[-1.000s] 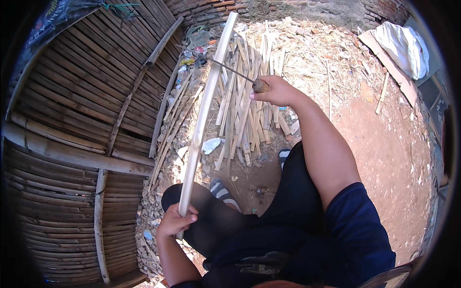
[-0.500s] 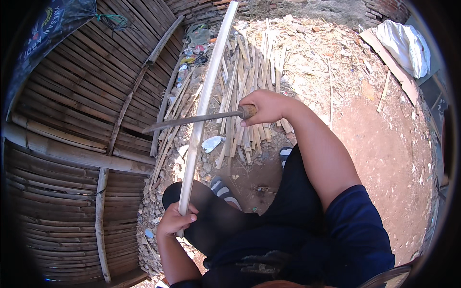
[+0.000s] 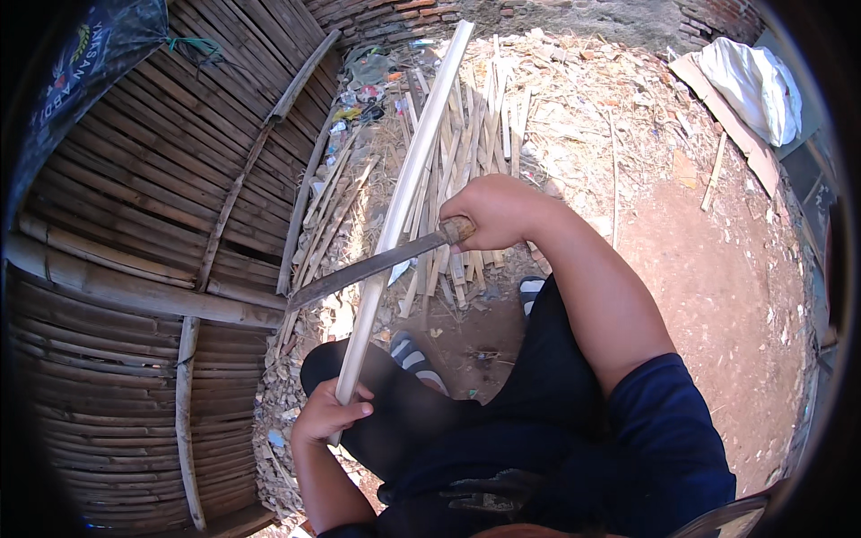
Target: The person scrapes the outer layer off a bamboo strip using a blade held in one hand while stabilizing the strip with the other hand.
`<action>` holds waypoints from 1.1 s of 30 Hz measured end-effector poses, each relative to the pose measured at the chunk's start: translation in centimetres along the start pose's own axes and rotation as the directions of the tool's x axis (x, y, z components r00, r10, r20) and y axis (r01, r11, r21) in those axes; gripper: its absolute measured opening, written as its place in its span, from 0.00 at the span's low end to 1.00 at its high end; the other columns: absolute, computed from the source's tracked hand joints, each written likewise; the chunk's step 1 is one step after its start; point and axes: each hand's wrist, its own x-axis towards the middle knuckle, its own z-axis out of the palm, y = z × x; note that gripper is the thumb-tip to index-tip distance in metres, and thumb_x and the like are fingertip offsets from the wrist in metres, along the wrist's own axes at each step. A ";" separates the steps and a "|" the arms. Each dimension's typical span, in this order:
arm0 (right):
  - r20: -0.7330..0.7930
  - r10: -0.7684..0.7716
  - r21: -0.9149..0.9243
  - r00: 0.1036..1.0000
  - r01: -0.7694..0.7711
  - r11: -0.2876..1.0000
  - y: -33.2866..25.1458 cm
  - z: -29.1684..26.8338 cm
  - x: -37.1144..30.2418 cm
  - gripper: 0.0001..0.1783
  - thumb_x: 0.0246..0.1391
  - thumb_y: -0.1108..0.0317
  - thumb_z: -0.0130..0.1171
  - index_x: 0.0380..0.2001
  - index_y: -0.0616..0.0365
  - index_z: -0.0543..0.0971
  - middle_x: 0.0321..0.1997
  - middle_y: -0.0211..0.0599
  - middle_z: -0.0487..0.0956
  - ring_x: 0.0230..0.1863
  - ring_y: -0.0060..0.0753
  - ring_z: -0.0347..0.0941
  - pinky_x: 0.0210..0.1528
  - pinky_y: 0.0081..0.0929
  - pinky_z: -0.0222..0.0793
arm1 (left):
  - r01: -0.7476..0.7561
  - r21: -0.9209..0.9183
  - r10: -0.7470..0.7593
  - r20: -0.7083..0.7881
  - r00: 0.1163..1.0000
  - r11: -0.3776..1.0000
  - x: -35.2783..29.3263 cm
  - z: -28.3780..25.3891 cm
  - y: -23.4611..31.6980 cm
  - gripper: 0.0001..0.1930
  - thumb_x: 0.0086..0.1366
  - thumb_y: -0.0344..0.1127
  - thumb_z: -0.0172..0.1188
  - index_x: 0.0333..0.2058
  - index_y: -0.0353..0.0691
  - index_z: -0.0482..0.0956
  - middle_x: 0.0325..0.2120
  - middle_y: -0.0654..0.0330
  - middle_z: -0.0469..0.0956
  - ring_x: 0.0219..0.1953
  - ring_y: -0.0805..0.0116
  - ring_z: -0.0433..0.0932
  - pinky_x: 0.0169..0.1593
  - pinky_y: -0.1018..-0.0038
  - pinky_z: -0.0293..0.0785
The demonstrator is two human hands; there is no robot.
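Note:
A long pale bamboo strip slants up and away from my lap. Its near end sits in my left hand, fingers wrapped round it and the thumb on top, beside my left knee. My right hand is closed on the wooden handle of a machete. The dark blade points left and a little toward me, crossing over the strip about midway along it. Whether the edge touches the strip I cannot tell. Beyond the blade, a pile of split bamboo strips lies on the ground.
A bamboo slat wall runs along the left, with a dark tarp hung at its top. Wood chips and litter cover the ground by it. A white sack lies at the far right, and a brick wall closes the back.
The machete's blade has come toward me along the strip, its tip swinging nearer and its flat face showing more. The strip's far end has shifted right and lower.

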 end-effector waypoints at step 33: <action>-0.163 0.161 0.182 0.973 -0.131 0.974 3.4 -0.7 -0.6 0.27 0.49 0.52 0.71 0.48 0.59 0.82 0.43 0.54 0.83 0.49 0.54 0.79 0.52 0.43 0.73 | -0.058 -0.001 0.058 0.000 0.998 0.998 0.0 -0.2 -0.4 0.19 0.51 0.28 0.78 0.40 0.32 0.80 0.15 0.71 0.68 0.15 0.83 0.64 0.19 0.81 0.57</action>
